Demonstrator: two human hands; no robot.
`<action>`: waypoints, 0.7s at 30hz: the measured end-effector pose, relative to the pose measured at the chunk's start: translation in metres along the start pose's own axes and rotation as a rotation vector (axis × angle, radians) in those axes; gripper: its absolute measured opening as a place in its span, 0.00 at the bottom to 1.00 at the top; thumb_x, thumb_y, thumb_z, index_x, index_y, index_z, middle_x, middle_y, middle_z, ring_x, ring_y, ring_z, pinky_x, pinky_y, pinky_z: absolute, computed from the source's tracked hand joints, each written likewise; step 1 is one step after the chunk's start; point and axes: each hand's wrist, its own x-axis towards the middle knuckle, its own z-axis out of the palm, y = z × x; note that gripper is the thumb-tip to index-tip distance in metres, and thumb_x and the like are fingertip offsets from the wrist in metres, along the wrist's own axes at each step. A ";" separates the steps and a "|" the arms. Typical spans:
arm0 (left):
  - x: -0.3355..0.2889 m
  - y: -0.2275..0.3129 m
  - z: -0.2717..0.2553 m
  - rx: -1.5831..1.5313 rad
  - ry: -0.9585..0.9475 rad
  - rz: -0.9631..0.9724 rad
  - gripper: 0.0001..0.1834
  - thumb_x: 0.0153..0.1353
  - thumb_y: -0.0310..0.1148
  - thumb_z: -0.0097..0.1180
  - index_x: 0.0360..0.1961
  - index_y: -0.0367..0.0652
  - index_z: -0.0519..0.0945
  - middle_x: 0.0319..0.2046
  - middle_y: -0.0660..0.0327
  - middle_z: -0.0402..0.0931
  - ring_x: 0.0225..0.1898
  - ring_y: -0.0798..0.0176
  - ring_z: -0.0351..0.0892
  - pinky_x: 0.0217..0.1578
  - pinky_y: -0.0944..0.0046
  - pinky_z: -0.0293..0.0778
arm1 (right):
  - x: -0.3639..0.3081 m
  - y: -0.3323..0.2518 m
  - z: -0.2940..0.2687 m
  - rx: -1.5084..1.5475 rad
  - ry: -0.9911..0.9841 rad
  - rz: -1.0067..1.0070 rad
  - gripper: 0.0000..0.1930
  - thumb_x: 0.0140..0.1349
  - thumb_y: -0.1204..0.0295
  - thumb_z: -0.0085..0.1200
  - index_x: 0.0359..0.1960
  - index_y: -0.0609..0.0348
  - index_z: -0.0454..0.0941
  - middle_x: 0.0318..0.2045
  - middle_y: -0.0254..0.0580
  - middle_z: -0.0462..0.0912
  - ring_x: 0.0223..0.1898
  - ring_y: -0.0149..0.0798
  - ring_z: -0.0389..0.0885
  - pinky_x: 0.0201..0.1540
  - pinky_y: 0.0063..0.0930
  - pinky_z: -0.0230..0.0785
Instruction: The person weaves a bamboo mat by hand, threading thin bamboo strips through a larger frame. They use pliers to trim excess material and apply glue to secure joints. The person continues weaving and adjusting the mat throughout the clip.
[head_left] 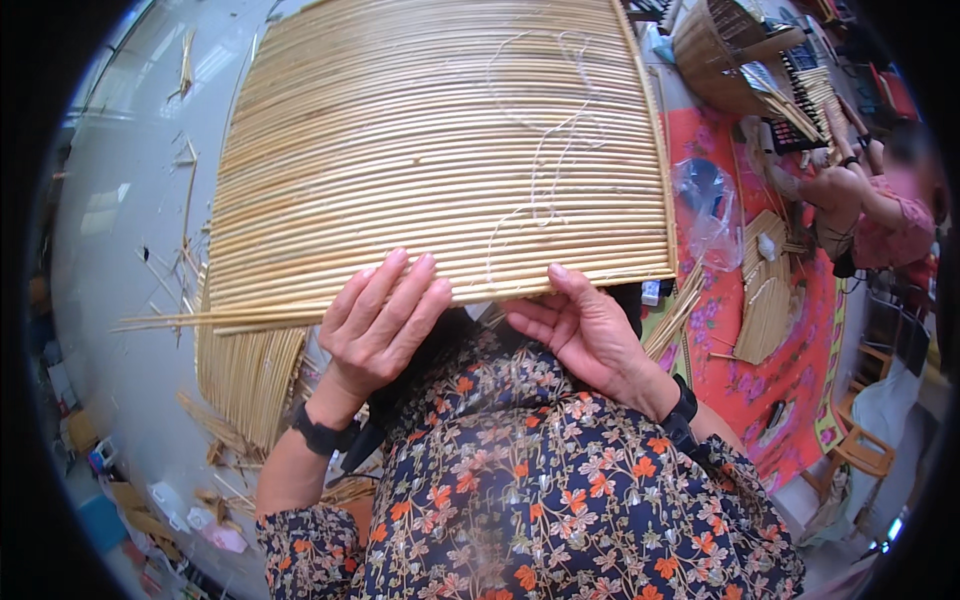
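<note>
A wide mat of straw stalks [430, 150] laid side by side spreads out in front of me, its near edge close to my chest. My left hand [385, 325] lies over that edge left of the middle, fingers stretched on top, its thumb hidden underneath. At the right part of the edge, my right hand [590, 335] pinches the mat with the thumb above and curled fingers below. Loose white thread [545, 170] trails in loops over the mat's right half. A few stalk ends [160, 322] stick out past its near left corner.
Another straw piece [245, 375] lies below on the left, among loose stalks on the grey floor [120, 230]. On the right, a red floral cloth [720, 370] carries a straw fan shape [768, 300] and a clear plastic bag [712, 215]. Beyond are a wooden bucket [715, 60] and another person [880, 205].
</note>
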 end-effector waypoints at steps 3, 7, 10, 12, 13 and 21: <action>0.000 0.003 0.001 0.008 0.017 -0.009 0.15 0.72 0.36 0.64 0.57 0.57 0.91 0.57 0.66 0.91 0.64 0.58 0.87 0.68 0.58 0.73 | -0.016 -0.022 -0.007 -0.144 -0.126 0.151 0.26 0.79 0.62 0.60 0.70 0.66 0.73 0.63 0.61 0.84 0.63 0.57 0.87 0.67 0.52 0.84; 0.002 0.001 0.000 -0.015 0.017 0.000 0.13 0.72 0.35 0.65 0.56 0.57 0.91 0.57 0.66 0.91 0.64 0.58 0.87 0.69 0.58 0.73 | -0.070 -0.077 0.007 -0.837 -0.278 0.287 0.14 0.76 0.69 0.63 0.55 0.67 0.87 0.42 0.46 0.94 0.45 0.34 0.93 0.49 0.29 0.86; 0.004 0.001 -0.003 -0.008 0.019 0.008 0.13 0.72 0.35 0.66 0.55 0.57 0.91 0.56 0.65 0.91 0.62 0.58 0.88 0.66 0.58 0.75 | -0.065 -0.092 0.018 -0.954 -0.125 -0.175 0.10 0.75 0.75 0.63 0.52 0.68 0.89 0.37 0.40 0.92 0.41 0.29 0.90 0.45 0.25 0.85; 0.007 0.000 -0.004 -0.018 0.032 0.011 0.12 0.72 0.35 0.66 0.55 0.57 0.91 0.55 0.65 0.91 0.62 0.57 0.88 0.65 0.58 0.76 | -0.039 -0.105 0.018 -1.155 -0.021 -0.467 0.10 0.76 0.76 0.61 0.53 0.68 0.88 0.38 0.37 0.91 0.39 0.27 0.89 0.43 0.22 0.83; 0.008 0.000 -0.003 -0.015 0.039 0.014 0.12 0.72 0.34 0.66 0.55 0.57 0.91 0.55 0.65 0.91 0.62 0.57 0.88 0.65 0.58 0.76 | -0.022 -0.110 0.008 -1.205 -0.011 -0.604 0.11 0.77 0.76 0.59 0.54 0.68 0.87 0.39 0.38 0.91 0.40 0.28 0.90 0.42 0.21 0.82; 0.004 0.001 -0.004 -0.002 0.043 0.003 0.13 0.71 0.35 0.68 0.54 0.57 0.91 0.55 0.65 0.91 0.62 0.57 0.88 0.66 0.57 0.75 | 0.045 -0.158 0.004 -1.498 0.078 -1.004 0.10 0.70 0.76 0.66 0.50 0.66 0.88 0.42 0.44 0.90 0.40 0.35 0.88 0.43 0.30 0.79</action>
